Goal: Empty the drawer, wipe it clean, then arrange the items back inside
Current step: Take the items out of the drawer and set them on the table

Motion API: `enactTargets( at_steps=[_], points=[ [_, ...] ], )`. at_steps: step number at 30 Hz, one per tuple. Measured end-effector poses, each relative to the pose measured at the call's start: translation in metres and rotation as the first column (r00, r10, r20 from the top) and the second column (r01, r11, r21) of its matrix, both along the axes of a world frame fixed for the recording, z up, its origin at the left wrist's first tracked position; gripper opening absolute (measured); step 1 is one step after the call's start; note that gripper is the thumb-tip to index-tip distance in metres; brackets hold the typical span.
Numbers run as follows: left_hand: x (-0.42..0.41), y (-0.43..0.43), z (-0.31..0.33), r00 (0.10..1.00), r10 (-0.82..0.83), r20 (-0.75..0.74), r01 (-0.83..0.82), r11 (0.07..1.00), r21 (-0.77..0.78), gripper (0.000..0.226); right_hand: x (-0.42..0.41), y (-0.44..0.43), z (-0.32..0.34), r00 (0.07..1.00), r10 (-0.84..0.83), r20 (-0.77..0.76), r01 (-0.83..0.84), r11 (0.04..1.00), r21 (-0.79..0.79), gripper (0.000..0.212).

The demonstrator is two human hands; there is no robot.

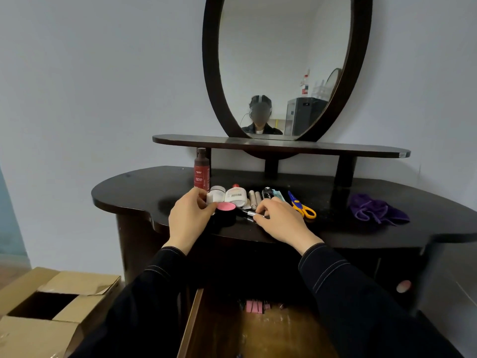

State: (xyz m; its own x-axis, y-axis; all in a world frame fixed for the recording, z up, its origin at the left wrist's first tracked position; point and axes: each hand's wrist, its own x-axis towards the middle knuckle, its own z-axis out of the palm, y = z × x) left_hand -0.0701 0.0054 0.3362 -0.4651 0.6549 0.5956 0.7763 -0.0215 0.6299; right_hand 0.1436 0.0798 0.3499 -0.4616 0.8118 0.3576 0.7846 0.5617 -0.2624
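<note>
On the dark dressing table (144, 195) my left hand (189, 215) pinches a black compact with a pink top (225, 211). Just right of it, my right hand (280, 222) holds a slim black and silver tube (249, 213) by its end. Behind them lie white tubes (232, 197), thin sticks (254, 198), a black item (268, 193) and blue and yellow scissors (302, 205). A dark red bottle (201, 169) stands at the back. Below, the open wooden drawer (271, 334) holds pink binder clips (254, 306).
A purple cloth (376, 209) lies crumpled on the right of the table. A raised shelf (281, 146) and an oval mirror (284, 65) stand at the back. An open cardboard box (49, 308) sits on the floor at the left.
</note>
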Motion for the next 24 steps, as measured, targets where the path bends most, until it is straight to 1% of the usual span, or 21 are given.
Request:
enactTargets(
  at_steps=[3, 5, 7, 8, 10, 12, 14, 15, 16, 18, 19, 20, 21, 23, 24],
  points=[
    [0.001, -0.004, -0.002, 0.999, -0.034, 0.003, 0.034, 0.998, 0.047, 0.03, 0.003, -0.006, -0.002, 0.998, 0.012, -0.065, -0.012, 1.0, 0.0, 0.027],
    [0.003, -0.011, -0.004, 0.999, -0.037, 0.023, 0.034, 0.992, 0.12, 0.033, 0.008, -0.014, -0.005, 0.983, 0.019, -0.185, -0.021, 1.0, -0.011, 0.029],
    [0.006, -0.022, -0.008, 0.994, -0.064, 0.092, 0.039, 0.967, 0.252, 0.03, 0.016, -0.023, -0.01, 0.948, 0.001, -0.319, 0.0, 1.0, 0.004, 0.028],
    [0.008, -0.03, -0.011, 0.986, -0.095, 0.139, 0.045, 0.945, 0.325, 0.026, 0.02, -0.028, -0.014, 0.931, -0.013, -0.364, 0.029, 0.999, 0.039, 0.027],
    [0.013, -0.047, -0.025, 0.947, -0.201, 0.251, 0.074, 0.895, 0.44, 0.018, 0.029, -0.042, -0.022, 0.912, -0.02, -0.409, 0.093, 0.982, 0.161, 0.025],
    [0.024, -0.064, -0.051, 0.89, -0.327, 0.318, 0.15, 0.868, 0.474, 0.012, 0.035, -0.06, -0.034, 0.862, 0.096, -0.497, 0.063, 0.954, 0.294, 0.022],
    [0.039, -0.075, -0.09, 0.852, -0.391, 0.347, 0.25, 0.887, 0.388, 0.01, 0.039, -0.082, -0.053, 0.771, 0.261, -0.58, -0.002, 0.913, 0.408, 0.019],
    [0.045, -0.078, -0.111, 0.835, -0.405, 0.371, 0.299, 0.902, 0.311, 0.012, 0.04, -0.092, -0.065, 0.741, 0.319, -0.591, -0.027, 0.893, 0.448, 0.017],
    [0.05, -0.08, -0.13, 0.822, -0.407, 0.398, 0.344, 0.913, 0.221, 0.014, 0.042, -0.1, -0.079, 0.732, 0.355, -0.581, -0.052, 0.88, 0.472, 0.016],
    [0.053, -0.08, -0.166, 0.81, -0.376, 0.449, 0.407, 0.913, 0.032, 0.019, 0.047, -0.111, -0.112, 0.767, 0.383, -0.515, -0.126, 0.877, 0.464, 0.014],
    [0.052, -0.079, -0.18, 0.805, -0.355, 0.475, 0.427, 0.903, -0.048, 0.021, 0.05, -0.114, -0.13, 0.8, 0.377, -0.466, -0.174, 0.89, 0.421, 0.013],
    [0.051, -0.077, -0.193, 0.805, -0.331, 0.493, 0.437, 0.892, -0.115, 0.021, 0.052, -0.115, -0.149, 0.842, 0.351, -0.41, -0.212, 0.914, 0.347, 0.012],
    [0.051, -0.076, -0.203, 0.813, -0.303, 0.498, 0.434, 0.884, -0.171, 0.022, 0.053, -0.113, -0.169, 0.886, 0.304, -0.349, -0.23, 0.943, 0.239, 0.012],
    [0.053, -0.072, -0.22, 0.859, -0.239, 0.454, 0.392, 0.877, -0.279, 0.024, 0.053, -0.103, -0.209, 0.954, 0.178, -0.241, -0.2, 0.977, -0.071, 0.014],
    [0.055, -0.069, -0.226, 0.89, -0.215, 0.403, 0.366, 0.864, -0.347, 0.024, 0.052, -0.096, -0.229, 0.974, 0.117, -0.192, -0.164, 0.954, -0.252, 0.016]
  ],
)
